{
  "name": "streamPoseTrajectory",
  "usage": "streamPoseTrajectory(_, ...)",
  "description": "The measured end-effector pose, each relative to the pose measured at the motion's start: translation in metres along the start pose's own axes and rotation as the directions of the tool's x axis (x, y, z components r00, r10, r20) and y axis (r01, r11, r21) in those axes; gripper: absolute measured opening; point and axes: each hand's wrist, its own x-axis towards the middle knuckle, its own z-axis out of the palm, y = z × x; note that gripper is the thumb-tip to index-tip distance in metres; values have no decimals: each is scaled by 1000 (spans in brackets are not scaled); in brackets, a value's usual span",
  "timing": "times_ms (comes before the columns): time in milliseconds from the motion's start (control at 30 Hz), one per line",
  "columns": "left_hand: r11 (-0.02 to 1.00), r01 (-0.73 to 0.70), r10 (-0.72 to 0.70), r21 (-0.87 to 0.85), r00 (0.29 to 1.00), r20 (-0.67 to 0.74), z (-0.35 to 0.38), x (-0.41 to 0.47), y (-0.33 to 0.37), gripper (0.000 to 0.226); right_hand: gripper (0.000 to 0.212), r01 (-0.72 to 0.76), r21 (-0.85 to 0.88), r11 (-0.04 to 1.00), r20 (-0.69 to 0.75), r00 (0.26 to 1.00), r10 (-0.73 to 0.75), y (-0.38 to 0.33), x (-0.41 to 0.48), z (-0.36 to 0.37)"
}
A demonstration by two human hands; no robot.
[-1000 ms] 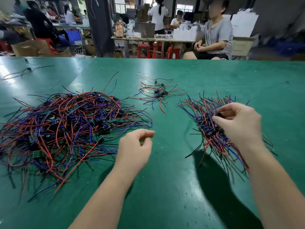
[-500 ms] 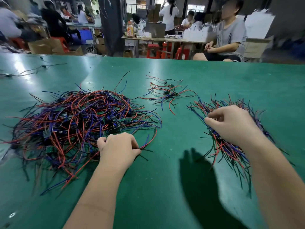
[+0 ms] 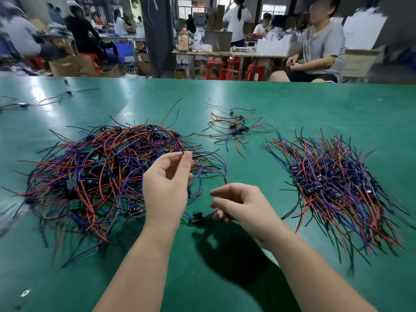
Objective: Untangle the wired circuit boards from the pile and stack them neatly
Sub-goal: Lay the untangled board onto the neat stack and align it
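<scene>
A big tangled pile of wired circuit boards [image 3: 96, 174], with red, blue and black leads, covers the left of the green table. On the right lies the sorted stack [image 3: 337, 185], its wires fanned out sideways. My left hand [image 3: 167, 188] is lifted at the pile's right edge and pinches a thin wire end between thumb and fingertip. My right hand [image 3: 243, 206] sits beside it, fingers curled around the red and black leads of one small board [image 3: 197, 216], which hangs just above the table between both hands.
A small cluster of wired boards [image 3: 235, 129] lies at the middle back. Loose dark wires [image 3: 45, 101] trail at the far left. The green table [image 3: 225, 278] stretches wide. A seated person [image 3: 315, 52] and other workbenches are beyond the far edge.
My right hand left the sorted stack and moved left to the middle. My left hand rose from the pile's edge, drawing one board out by its wires, and both hands now hold it.
</scene>
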Motion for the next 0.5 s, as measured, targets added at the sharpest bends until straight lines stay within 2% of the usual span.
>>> streamPoseTrajectory(67,986,65,-56,-155,997,60,2,-3,6,11,26,59,59,997,-109,993,-52,-1,1,0)
streamPoseTrajectory(133,942,149,-113,-302,985,134,3,-4,10,14,26,72,126,989,-145,988,-53,-4,1,-2)
streamPoseTrajectory(200,851,267,-179,-452,957,229,4,-6,13,12,24,4,335,942,-28,1000,5,-6,0,-3)
streamPoseTrajectory(267,748,377,-220,-546,917,332,5,-8,15,12,40,-77,477,876,90,995,38,-7,-2,-2)
streamPoseTrajectory(300,713,414,-224,-566,899,376,6,-10,15,13,47,-89,496,864,109,993,40,-7,-2,0)
streamPoseTrajectory(367,699,437,-225,-567,886,406,9,-13,14,14,42,-69,524,849,75,997,35,-6,0,2)
streamPoseTrajectory(433,744,407,-250,-530,905,344,13,-14,11,16,35,-56,557,829,17,998,56,-7,1,1)
streamPoseTrajectory(500,839,370,-297,-398,926,235,15,-13,5,15,35,-39,591,806,-38,996,76,-9,3,-5)
